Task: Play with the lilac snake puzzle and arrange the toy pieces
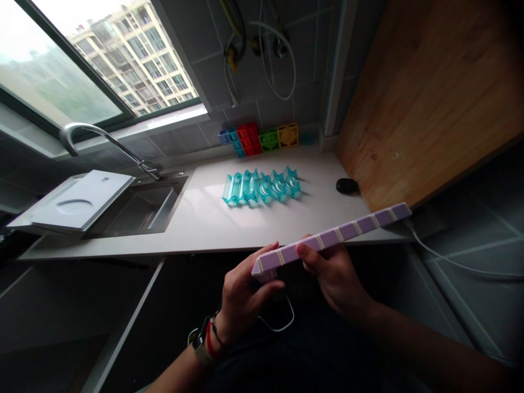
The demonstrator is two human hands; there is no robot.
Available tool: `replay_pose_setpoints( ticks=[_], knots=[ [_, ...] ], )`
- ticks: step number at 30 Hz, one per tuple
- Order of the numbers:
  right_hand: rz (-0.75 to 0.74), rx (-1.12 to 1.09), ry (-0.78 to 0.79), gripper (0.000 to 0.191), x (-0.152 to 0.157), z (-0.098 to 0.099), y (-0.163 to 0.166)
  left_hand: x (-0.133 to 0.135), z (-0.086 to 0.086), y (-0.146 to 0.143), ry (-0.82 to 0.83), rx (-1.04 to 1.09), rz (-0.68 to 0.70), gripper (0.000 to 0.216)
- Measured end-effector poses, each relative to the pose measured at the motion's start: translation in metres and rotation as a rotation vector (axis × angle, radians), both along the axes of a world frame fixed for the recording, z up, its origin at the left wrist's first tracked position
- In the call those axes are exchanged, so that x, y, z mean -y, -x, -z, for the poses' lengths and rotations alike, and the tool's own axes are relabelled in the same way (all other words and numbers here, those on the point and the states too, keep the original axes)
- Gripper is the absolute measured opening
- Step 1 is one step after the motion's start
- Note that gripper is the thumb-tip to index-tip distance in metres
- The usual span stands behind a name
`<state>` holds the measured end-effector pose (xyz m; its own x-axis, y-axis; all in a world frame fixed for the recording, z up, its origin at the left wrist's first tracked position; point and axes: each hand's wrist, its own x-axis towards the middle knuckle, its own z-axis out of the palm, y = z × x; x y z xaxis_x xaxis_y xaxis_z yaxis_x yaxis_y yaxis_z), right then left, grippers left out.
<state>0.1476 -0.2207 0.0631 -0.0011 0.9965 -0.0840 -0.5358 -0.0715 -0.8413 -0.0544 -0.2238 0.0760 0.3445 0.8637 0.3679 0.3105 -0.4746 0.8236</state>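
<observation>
A long flat purple bar (341,232) with pale cream lines across it slants up to the right in front of the counter's edge. At its lower left end, my left hand (241,286) is closed round it, fingers behind and thumb beneath. My right hand (333,273) grips it near the middle, thumb on the near side. Several clear teal plastic pieces (262,186) with wavy edges lie in a row on the counter beyond my hands. What the bar's underside looks like is mostly hidden.
Coloured plastic frames (249,139) lean on the back wall. A black mouse-like object (347,186) sits at the right of the white counter (196,229), beside a wooden panel (417,98). Leftward are a sink (164,210), a faucet (110,143) and white panels (88,199). A white cable (458,262) hangs right.
</observation>
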Motion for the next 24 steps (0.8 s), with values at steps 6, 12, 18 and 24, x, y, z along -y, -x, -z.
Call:
replay_pose_setpoints(
  ticks=[6,12,18,24],
  knots=[
    [-0.037,0.03,0.022,0.019,-0.005,0.001,-0.006,0.003,-0.004,-0.001,0.092,-0.109,-0.01,0.038],
    [-0.15,0.21,-0.213,0.023,-0.013,-0.013,-0.023,0.009,-0.021,-0.003,0.543,0.003,0.266,0.041],
    [-0.319,0.368,-0.413,0.021,-0.014,-0.02,-0.034,0.005,-0.035,0.007,0.975,0.076,0.425,0.044],
    [-0.412,0.281,-0.352,0.022,-0.012,-0.018,-0.028,0.002,-0.024,0.016,1.202,0.219,0.483,0.048]
  ],
)
